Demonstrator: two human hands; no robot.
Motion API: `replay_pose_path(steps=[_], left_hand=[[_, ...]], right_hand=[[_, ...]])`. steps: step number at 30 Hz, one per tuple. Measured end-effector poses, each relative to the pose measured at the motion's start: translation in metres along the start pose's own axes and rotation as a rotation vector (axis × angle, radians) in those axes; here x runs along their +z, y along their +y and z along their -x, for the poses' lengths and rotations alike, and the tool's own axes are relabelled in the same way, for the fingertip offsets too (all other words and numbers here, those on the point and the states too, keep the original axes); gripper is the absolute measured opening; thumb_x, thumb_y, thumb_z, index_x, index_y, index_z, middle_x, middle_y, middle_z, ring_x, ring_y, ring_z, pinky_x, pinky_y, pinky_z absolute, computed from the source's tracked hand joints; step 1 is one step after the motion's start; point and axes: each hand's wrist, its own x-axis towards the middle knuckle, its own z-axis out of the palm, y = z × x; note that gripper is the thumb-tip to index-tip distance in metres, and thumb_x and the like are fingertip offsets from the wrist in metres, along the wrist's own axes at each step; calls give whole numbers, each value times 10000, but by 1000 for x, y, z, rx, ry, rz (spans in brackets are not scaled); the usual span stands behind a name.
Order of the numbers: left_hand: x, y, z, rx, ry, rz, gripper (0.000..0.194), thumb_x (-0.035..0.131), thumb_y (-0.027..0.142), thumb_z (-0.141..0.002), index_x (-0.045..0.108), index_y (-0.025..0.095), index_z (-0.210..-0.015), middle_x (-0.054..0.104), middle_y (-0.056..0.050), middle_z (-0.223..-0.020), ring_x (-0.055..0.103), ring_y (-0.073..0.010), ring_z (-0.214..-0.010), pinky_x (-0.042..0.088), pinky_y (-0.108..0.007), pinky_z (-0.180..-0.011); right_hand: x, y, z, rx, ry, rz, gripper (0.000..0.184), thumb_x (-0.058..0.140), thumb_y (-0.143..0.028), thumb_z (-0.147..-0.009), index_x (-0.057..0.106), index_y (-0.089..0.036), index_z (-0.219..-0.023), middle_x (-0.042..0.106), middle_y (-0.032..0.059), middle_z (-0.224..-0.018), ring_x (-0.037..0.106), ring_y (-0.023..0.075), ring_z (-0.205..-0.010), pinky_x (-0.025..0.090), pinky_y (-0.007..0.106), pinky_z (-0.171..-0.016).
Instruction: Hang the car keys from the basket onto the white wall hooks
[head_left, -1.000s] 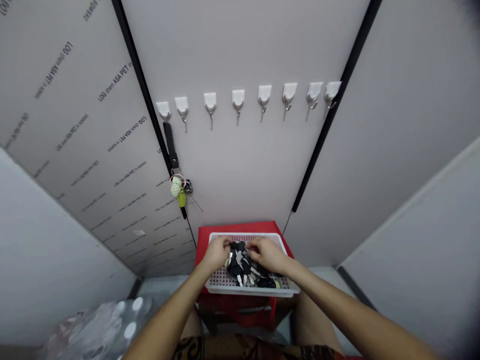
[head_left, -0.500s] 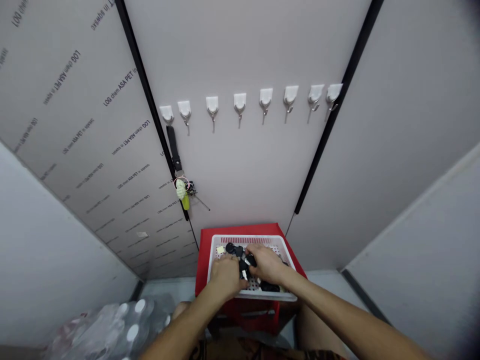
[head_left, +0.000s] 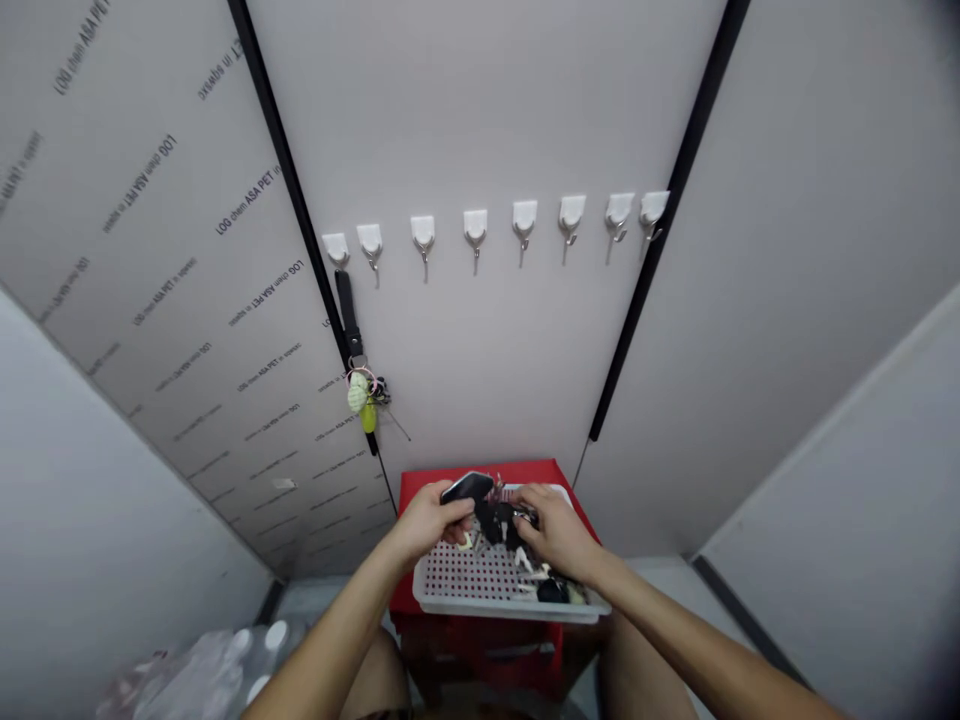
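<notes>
Above the left side of a white plastic basket [head_left: 517, 610], my left hand [head_left: 427, 522] is closed on a flat black object [head_left: 470, 487] with a pale edge, its exact kind unclear. My right hand [head_left: 561, 532] curls its fingers round part of a dark bunch [head_left: 495, 522] that looks like keys and fobs. Small pale and black pieces [head_left: 553, 590] lie in the basket's right part, below my right hand. The perforated floor shows at the basket's left. My right palm hides some of the contents.
The basket stands on a red-covered stand [head_left: 525, 470] against a wall panel. A row of white adhesive hooks [head_left: 475, 225] runs across the panel. From the leftmost hangs a black strap [head_left: 348, 315] with a green charm [head_left: 358, 392] and keys. Wrapped bottles [head_left: 255, 655] stand at lower left.
My left hand has come up and left with the flat black object. The dark bunch has been raised and shifted right, with my right hand at it. The camera view has tilted slightly upward.
</notes>
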Motion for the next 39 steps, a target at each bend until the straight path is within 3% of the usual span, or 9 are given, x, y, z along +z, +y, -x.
replay_pose_path(steps=[5,7,10,13,19,23,28,33,39], left_hand=[[2,25,12,164,-33,187,208,511,282,-585,446,132,-714,484,39,-478,441,-56,-400,358,-190,-446],[6,25,15,198,-26,190,222,526,269,-573,460,126,-730,492,36,-491,438,-54,-394,352,-188,-442],[7,22,18,197,16,194,254,536,261,-562,472,120,-763,503,32,-502,434,-52,-387,340,-185,-433],[5,20,21,155,88,293,264,524,313,-572,452,124,-741,517,23,-513,441,-51,-389,322,-178,-426],[4,26,23,144,78,425,334,481,429,-581,437,129,-722,522,8,-539,456,-63,-407,315,-185,-427],[-3,48,20,270,175,360,286,534,359,-549,479,109,-678,487,21,-528,440,-62,-457,319,-173,-431],[-29,87,19,480,406,217,162,537,234,-534,502,112,-636,471,29,-521,414,-64,-486,354,-174,-446],[-49,103,22,490,551,182,148,502,210,-547,504,122,-666,482,19,-553,428,-75,-501,386,-183,-428],[-59,98,21,457,612,164,140,493,193,-551,508,123,-672,483,17,-551,430,-73,-482,399,-185,-419]], right_hand=[[-1,-35,-12,257,-347,-991,394,252,-417,-712,482,-133,-857,553,67,-720,516,124,-587,372,274,-563],[-7,-48,-21,287,-261,-1248,347,262,-386,-720,459,-149,-881,561,53,-708,524,114,-581,378,263,-562],[-20,-62,-33,363,8,-1398,218,335,-222,-697,430,-172,-887,565,23,-679,528,96,-576,385,242,-574],[-28,-70,-40,377,120,-1388,170,385,-185,-667,443,-159,-825,557,16,-656,527,96,-571,389,234,-561],[-34,-96,-60,127,230,-1078,184,478,-291,-627,472,-134,-723,499,-31,-532,432,41,-442,327,166,-434],[-53,-135,-92,-88,294,-837,204,460,-333,-627,477,-131,-647,480,-36,-481,381,32,-394,267,155,-369],[-70,-191,-132,-278,276,-763,202,407,-322,-659,479,-133,-654,459,-44,-459,391,31,-384,288,156,-383],[-68,-221,-152,-227,119,-867,211,320,-282,-715,457,-128,-667,399,-63,-436,368,20,-339,278,150,-364],[-58,-221,-164,-136,31,-888,224,282,-257,-740,446,-127,-660,378,-67,-434,347,14,-315,260,146,-345]])
